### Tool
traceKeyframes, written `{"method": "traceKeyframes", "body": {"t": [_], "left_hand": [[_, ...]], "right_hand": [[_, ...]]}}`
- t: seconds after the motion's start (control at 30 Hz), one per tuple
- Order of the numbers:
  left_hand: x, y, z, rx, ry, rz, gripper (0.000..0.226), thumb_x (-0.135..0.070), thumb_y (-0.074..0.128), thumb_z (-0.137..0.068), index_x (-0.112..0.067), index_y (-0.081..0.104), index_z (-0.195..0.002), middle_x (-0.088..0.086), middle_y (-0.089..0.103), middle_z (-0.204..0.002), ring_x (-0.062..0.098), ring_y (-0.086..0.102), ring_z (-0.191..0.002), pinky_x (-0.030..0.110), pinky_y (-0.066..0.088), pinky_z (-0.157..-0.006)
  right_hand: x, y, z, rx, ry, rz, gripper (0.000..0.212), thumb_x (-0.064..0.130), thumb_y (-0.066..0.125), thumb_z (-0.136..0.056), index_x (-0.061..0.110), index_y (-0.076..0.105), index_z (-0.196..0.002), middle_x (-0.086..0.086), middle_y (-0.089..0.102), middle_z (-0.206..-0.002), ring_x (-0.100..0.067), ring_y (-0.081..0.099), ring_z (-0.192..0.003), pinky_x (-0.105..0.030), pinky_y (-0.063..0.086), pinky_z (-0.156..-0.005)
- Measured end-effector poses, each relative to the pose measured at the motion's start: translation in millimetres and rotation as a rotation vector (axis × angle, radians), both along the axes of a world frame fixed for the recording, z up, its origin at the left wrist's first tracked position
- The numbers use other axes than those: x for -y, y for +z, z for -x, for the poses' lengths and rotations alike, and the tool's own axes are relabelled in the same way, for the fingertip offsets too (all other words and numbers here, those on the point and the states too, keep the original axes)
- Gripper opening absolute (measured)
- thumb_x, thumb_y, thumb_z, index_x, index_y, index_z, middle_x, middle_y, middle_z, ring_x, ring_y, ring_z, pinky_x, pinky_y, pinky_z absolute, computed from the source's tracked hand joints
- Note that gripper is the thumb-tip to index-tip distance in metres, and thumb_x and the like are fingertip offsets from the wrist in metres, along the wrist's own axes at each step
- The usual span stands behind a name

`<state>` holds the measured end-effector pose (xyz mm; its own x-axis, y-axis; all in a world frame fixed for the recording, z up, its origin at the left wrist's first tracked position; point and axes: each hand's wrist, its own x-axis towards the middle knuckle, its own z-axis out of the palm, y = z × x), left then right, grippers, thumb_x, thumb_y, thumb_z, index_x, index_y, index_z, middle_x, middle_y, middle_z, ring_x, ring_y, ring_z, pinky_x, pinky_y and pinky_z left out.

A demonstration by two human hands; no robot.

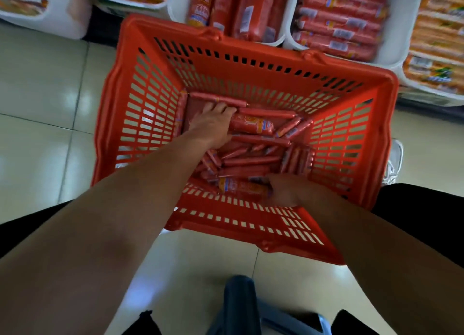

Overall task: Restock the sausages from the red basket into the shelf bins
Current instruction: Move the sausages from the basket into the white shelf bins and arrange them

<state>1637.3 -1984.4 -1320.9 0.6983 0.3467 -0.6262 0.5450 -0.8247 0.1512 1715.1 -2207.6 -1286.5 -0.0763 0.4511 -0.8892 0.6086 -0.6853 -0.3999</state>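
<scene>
Both hands down in red basket [106, 124]. Left hand [213, 129] at 11 o'clock of pile, fingers stretched flat onto thin sausage. Right hand [285, 190] at 6, against fat pack [241, 186], grasp unclear. Sausages [251, 160] cover basket floor, plenty left. Shelf bins [291, 21] at 12 look well filled.

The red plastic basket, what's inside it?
Lots of thin red wrapped sausages lie jumbled on the bottom of the red slotted plastic basket, plus a few thicker ones. The left hand and right hand reach in, covering some sausages beneath.
</scene>
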Motion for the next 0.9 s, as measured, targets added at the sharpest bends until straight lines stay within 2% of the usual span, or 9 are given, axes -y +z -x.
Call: {"method": "traceKeyframes", "body": {"t": [0.07,0.17,0.37,0.47,0.53,0.67,0.73,0.83,0.9], "left_hand": [[2.8,-0.9,4.4,-0.045,-0.017,-0.042,0.076,-0.049,0.066,-0.086,-0.025,0.032,-0.149,0.007,0.033,-0.150,0.034,0.030,-0.137,0.049,0.031,-0.109],[10.8,-3.5,15.7,-0.097,-0.013,-0.029,0.071,-0.050,0.067,-0.085,-0.021,0.041,-0.144,0.012,0.036,-0.145,0.036,0.036,-0.133,0.049,0.034,-0.107],[14.3,2.7,22.8,-0.113,0.267,0.200,0.076,-0.037,0.071,-0.087,-0.011,0.032,-0.147,0.018,0.050,-0.142,0.035,0.049,-0.130,0.039,0.036,-0.106],[17.7,18.9,21.6,-0.188,0.280,0.248,0.075,-0.046,0.069,-0.084,-0.013,0.038,-0.144,0.015,0.054,-0.138,0.033,0.054,-0.123,0.040,0.041,-0.101],[20.5,33.5,24.9,-0.176,0.298,0.310,0.071,-0.050,0.071,-0.079,-0.015,0.048,-0.137,0.012,0.059,-0.131,0.031,0.059,-0.114,0.040,0.049,-0.095],[15.3,73.3,43.0,-0.129,0.336,0.325,0.066,-0.048,0.076,-0.071,-0.015,0.059,-0.125,0.002,0.066,-0.116,0.024,0.064,-0.104,0.037,0.052,-0.094],[7.7,99.0,51.9,-0.100,0.320,0.269,0.072,-0.050,0.080,-0.062,-0.017,0.059,-0.123,0.002,0.064,-0.118,0.024,0.062,-0.105,0.032,0.051,-0.090],[-1.3,156.4,60.5,-0.066,0.305,0.281,0.051,-0.033,0.082,-0.075,-0.022,0.058,-0.119,0.003,0.065,-0.104,0.021,0.063,-0.090,0.027,0.048,-0.072],[-8.5,196.8,66.6,-0.009,0.253,0.249,0.045,-0.029,0.078,-0.082,-0.021,0.060,-0.121,0.002,0.065,-0.104,0.021,0.063,-0.094,0.023,0.045,-0.074]], "right_hand": [[1.5,-3.1,0.0,0.019,0.040,-0.011,0.074,0.044,0.071,-0.087,0.038,0.035,-0.151,0.002,0.050,-0.147,-0.021,0.051,-0.128,-0.024,0.037,-0.097],[2.6,-8.8,-2.8,0.053,0.030,-0.017,0.066,0.045,0.074,-0.082,0.034,0.049,-0.142,-0.002,0.058,-0.134,-0.021,0.058,-0.114,-0.026,0.043,-0.093],[-0.2,2.2,-8.7,0.085,-0.003,-0.058,0.045,0.042,0.074,-0.080,0.028,0.059,-0.120,0.004,0.065,-0.112,-0.016,0.059,-0.093,-0.027,0.045,-0.080],[-4.1,17.1,-10.3,0.111,0.000,-0.098,0.052,0.048,0.072,-0.083,0.029,0.056,-0.128,0.010,0.055,-0.110,-0.016,0.057,-0.100,-0.026,0.041,-0.081],[-7.3,26.4,-9.7,0.152,0.029,-0.128,0.059,0.052,0.072,-0.082,0.026,0.056,-0.132,0.005,0.060,-0.119,-0.021,0.059,-0.109,-0.028,0.042,-0.083],[-11.4,50.4,-13.2,0.313,0.058,-0.147,0.054,0.062,0.068,-0.077,0.026,0.061,-0.117,-0.003,0.066,-0.119,-0.025,0.063,-0.102,-0.030,0.046,-0.080],[-12.7,72.6,-19.6,0.368,0.043,-0.169,0.056,0.065,0.067,-0.076,0.025,0.061,-0.115,-0.002,0.067,-0.117,-0.027,0.063,-0.103,-0.031,0.049,-0.084],[-14.5,113.1,-33.9,0.427,0.022,-0.230,0.063,0.068,0.065,-0.074,0.024,0.060,-0.120,-0.004,0.067,-0.122,-0.028,0.063,-0.109,-0.029,0.048,-0.087],[-18.2,146.4,-43.6,0.471,0.039,-0.274,0.057,0.066,0.066,-0.078,0.025,0.061,-0.118,-0.004,0.067,-0.119,-0.028,0.062,-0.109,-0.027,0.044,-0.081]]}}
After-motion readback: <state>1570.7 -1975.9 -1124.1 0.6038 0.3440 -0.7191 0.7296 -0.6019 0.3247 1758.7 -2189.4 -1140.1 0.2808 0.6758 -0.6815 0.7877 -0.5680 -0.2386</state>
